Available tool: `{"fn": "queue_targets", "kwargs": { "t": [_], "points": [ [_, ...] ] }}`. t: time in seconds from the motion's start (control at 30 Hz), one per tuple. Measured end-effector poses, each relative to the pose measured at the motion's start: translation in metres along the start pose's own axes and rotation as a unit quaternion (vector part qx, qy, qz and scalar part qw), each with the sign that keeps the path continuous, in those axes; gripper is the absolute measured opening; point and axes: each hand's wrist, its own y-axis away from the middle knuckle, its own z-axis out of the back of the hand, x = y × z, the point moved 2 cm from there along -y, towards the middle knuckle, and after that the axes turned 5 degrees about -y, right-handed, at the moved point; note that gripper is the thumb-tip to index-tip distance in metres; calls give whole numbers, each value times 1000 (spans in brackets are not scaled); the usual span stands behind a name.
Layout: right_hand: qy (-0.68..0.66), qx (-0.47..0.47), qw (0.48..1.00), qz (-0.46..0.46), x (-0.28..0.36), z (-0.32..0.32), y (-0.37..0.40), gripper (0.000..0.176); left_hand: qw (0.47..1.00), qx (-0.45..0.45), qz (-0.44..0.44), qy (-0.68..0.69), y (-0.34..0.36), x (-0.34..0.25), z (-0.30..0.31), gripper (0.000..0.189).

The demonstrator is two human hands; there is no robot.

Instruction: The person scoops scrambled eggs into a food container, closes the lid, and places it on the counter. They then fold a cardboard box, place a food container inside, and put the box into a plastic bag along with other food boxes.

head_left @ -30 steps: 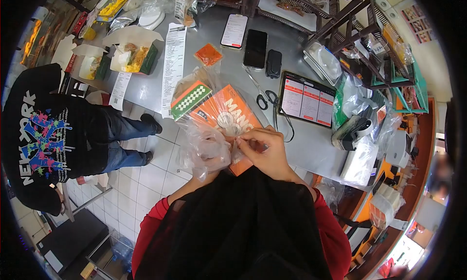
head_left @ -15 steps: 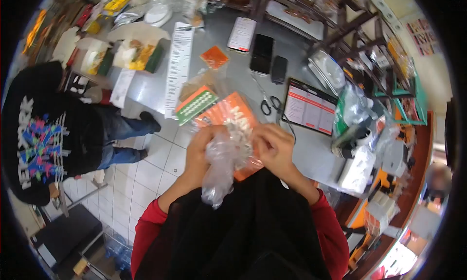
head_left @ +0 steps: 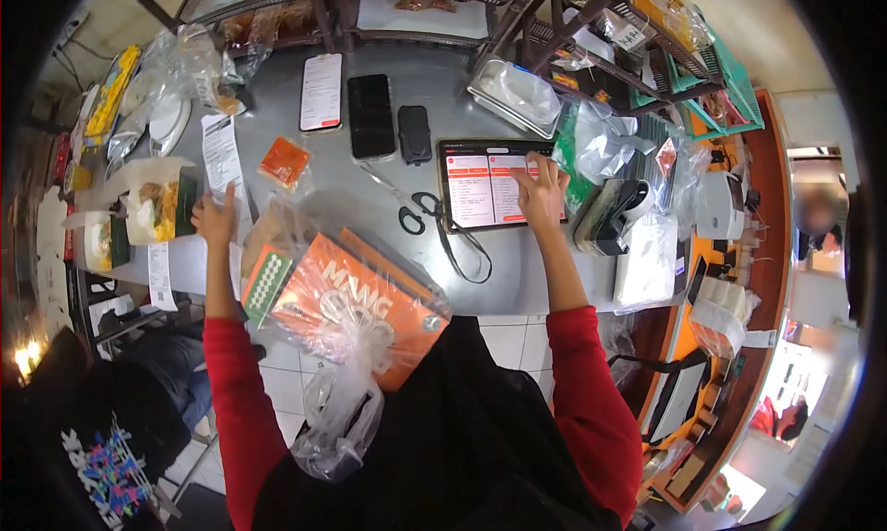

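Note:
My left hand (head_left: 214, 217) reaches to the left side of the table, its thumb over the edge of a long printed receipt (head_left: 220, 152) and its fingers apart. My right hand (head_left: 543, 194) is over a tablet (head_left: 469, 200) with red and white panels on its screen. Its fingers are spread, fingertips at the screen. Between my arms, at the table's front edge, sits a knotted clear plastic bag (head_left: 337, 406) around an orange printed box (head_left: 323, 268) and a green-and-orange packet (head_left: 265, 286). Neither hand touches the bag.
Scissors (head_left: 413, 219), a black phone (head_left: 371, 115), a smaller black device (head_left: 414, 134) and a lit phone (head_left: 321, 92) lie mid-table. An orange sachet (head_left: 285, 162) is near the receipt. Open food boxes (head_left: 157, 208) stand left, near a person (head_left: 120, 429). Racks (head_left: 416, 14) line the back.
Both hands have left the bag's knot. The left has gone out to the receipt, the right to the tablet. The bag now rests at the table edge, and my view has turned.

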Motion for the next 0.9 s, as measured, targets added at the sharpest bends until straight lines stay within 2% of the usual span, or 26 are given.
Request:
{"fn": "queue_targets", "kwargs": {
  "t": [0.03, 0.07, 0.17, 0.2, 0.3, 0.33, 0.43, 0.47, 0.53, 0.57, 0.6, 0.63, 0.67, 0.7, 0.77, 0.8, 0.9],
  "points": [
    [10, -2, 1000, -10, -4, -5, -7, 21, 984, -28, 68, -161, 2, -38, -2, 79],
    [20, -3, 1000, -19, -7, -7, -13, 21, 937, -68, 125, -318, 6, -67, -3, 86],
    [29, 7, 998, -59, -11, -3, -14, 22, 950, -22, 142, -276, -27, -39, -8, 101],
    [29, -6, 997, -68, -3, 9, -12, 22, 944, -11, 167, -284, -26, -49, 2, 98],
    [10, -17, 996, -86, 6, 23, 16, 25, 985, 27, 27, -167, -67, 15, 0, 91],
    [-1, -3, 997, -77, 9, 27, 24, 26, 994, -17, 6, -112, -62, 11, 6, 76],
    [-4, 12, 997, -72, 14, 26, 41, 26, 993, 25, -112, -3, -63, 3, 29, 62],
    [2, 15, 997, -77, 13, 21, 43, 26, 993, 61, -103, 16, -60, 3, 41, 53],
    [13, 20, 996, -87, 11, 17, 40, 26, 987, 58, -147, -3, -43, -7, 82, 55],
    [17, 22, 995, -91, 10, 16, 35, 26, 968, 45, -238, -64, -32, -11, 109, 60],
    [21, 21, 995, -95, 10, 16, 31, 26, 978, 84, -191, 10, -9, -27, 136, 65],
    [-2, 11, 995, -98, 10, 20, 32, 23, 964, 161, -185, 102, 55, -96, 189, 69],
    [-25, 1, 994, -102, 11, 25, 36, 21, 961, 136, -237, 33, 74, -103, 211, 75],
    [-47, -9, 993, -107, 13, 29, 41, 19, 954, 118, -272, 40, 106, -134, 229, 78],
    [-25, -5, 994, -109, 19, 35, 55, 19, 954, 117, -172, 215, 146, -131, 249, 81],
    [-13, -3, 994, -111, 20, 36, 59, 19, 967, 48, -208, 140, 159, -121, 261, 70],
    [3, 26, 993, -112, 25, 35, 55, 20, 950, 104, -252, 153, 189, -124, 276, 46]
  ]
}}
